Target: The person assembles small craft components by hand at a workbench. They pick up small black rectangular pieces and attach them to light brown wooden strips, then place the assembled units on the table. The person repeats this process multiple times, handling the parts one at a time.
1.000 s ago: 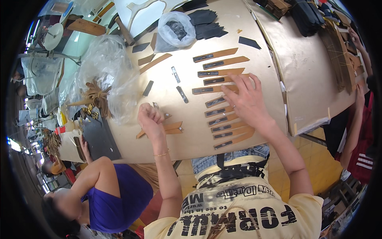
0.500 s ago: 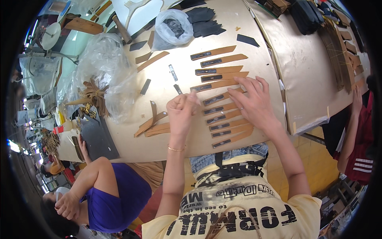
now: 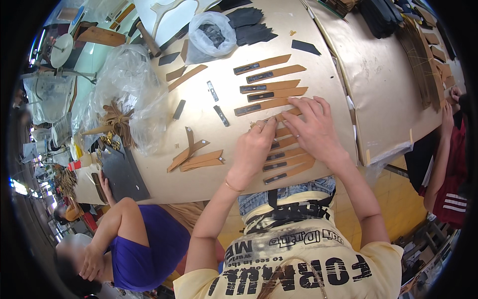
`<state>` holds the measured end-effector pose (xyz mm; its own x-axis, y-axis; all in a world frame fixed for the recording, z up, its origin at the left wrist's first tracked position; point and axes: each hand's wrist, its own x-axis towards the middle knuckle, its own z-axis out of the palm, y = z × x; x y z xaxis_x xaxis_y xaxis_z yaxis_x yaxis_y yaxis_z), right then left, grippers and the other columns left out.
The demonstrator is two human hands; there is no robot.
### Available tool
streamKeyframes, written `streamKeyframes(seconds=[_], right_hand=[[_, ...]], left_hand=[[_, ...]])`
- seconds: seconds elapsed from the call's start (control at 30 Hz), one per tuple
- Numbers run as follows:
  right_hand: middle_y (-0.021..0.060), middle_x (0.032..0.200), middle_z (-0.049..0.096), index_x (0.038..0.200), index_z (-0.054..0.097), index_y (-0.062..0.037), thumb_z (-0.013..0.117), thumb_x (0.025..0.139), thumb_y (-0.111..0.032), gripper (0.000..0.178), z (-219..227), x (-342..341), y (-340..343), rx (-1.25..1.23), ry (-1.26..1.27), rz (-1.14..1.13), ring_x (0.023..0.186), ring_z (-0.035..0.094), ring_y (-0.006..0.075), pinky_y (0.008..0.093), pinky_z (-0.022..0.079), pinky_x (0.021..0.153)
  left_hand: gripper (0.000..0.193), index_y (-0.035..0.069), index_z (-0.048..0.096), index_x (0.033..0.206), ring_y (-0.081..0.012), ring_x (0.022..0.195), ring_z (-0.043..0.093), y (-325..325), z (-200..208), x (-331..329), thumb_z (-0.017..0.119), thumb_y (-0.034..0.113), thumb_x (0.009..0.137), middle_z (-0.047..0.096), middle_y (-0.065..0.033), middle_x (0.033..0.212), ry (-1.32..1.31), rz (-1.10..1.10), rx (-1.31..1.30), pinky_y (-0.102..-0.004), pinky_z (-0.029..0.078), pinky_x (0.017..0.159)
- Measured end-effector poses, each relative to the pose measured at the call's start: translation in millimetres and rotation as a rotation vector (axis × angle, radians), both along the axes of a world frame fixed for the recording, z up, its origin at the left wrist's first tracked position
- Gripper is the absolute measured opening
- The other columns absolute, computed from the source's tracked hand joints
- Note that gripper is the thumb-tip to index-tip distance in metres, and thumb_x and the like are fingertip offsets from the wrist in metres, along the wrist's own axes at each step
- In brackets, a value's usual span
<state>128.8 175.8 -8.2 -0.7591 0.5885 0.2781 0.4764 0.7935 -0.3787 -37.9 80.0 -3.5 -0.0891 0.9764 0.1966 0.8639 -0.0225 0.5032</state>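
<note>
Several brown leather strips, each with a dark rectangular patch at its left end, lie in a column before me; one clear example is a strip [image 3: 274,104] just beyond my hands. My left hand [image 3: 255,145] is closed, its thumb and fingertips pinching the left end of the strip [image 3: 280,117] below that one. My right hand [image 3: 314,125] rests with fingers spread over the right part of the same strip. The left hand hides the dark ends of some strips. Left of it lie two loose dark patches, one patch [image 3: 221,115] nearer and one paler patch [image 3: 212,91] farther.
Crossed brown strips [image 3: 191,157] lie to the left. A plastic bag [image 3: 211,37] of black pieces stands at the back, near a hammer [image 3: 148,39]. A clear plastic heap [image 3: 127,74] covers the left side. One person in purple [image 3: 144,246] sits left; another in red [image 3: 448,184] works right.
My left hand has moved right and down, from above the table onto the left end of a strip. My right hand has shifted slightly left, its fingers now on that strip.
</note>
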Motion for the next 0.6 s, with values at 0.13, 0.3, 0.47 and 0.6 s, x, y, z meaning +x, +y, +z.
streamKeyframes(seconds=[0.13,0.3,0.47,0.6], right_hand=[[0.0116,0.128,0.059,0.111,0.069,-0.0098,0.069,0.089,-0.019,0.024,2,0,0,-0.008,0.006,-0.002,0.123,0.053,0.0263,0.0493,0.033,0.111],[0.0097,0.126,0.06,0.114,0.068,-0.0093,0.068,0.089,-0.018,0.026,6,-2,-2,-0.044,0.068,0.005,0.119,0.054,0.0254,0.0495,0.033,0.11],[0.0088,0.115,0.063,0.119,0.065,-0.0066,0.059,0.09,-0.005,0.03,10,-6,-8,-0.436,0.292,-0.098,0.099,0.06,0.0246,0.0412,0.044,0.097],[0.0089,0.1,0.065,0.116,0.065,-0.0011,0.049,0.089,0.001,0.031,12,-2,-5,-1.153,0.687,-0.166,0.081,0.062,0.018,0.0314,0.051,0.079]], left_hand=[[0.034,-0.002,0.06,0.122,-0.0292,0.069,0.068,-1,-2,4,0.063,0.004,0.088,0.063,-0.013,0.088,0.032,-0.023,-0.076,-0.0368,0.057,0.057],[0.034,-0.002,0.061,0.122,-0.0298,0.07,0.068,-1,-5,6,0.062,0.004,0.088,0.063,-0.0134,0.089,0.038,-0.009,-0.085,-0.0368,0.057,0.058],[0.029,-0.001,0.063,0.117,-0.0321,0.069,0.067,3,-7,6,0.064,0.002,0.088,0.063,-0.0147,0.086,-0.053,0.032,-0.022,-0.0389,0.056,0.058],[0.021,0.0,0.071,0.108,-0.0277,0.062,0.064,4,-3,5,0.069,-0.002,0.087,0.061,-0.0151,0.074,-0.209,0.096,-0.01,-0.0378,0.051,0.057]])
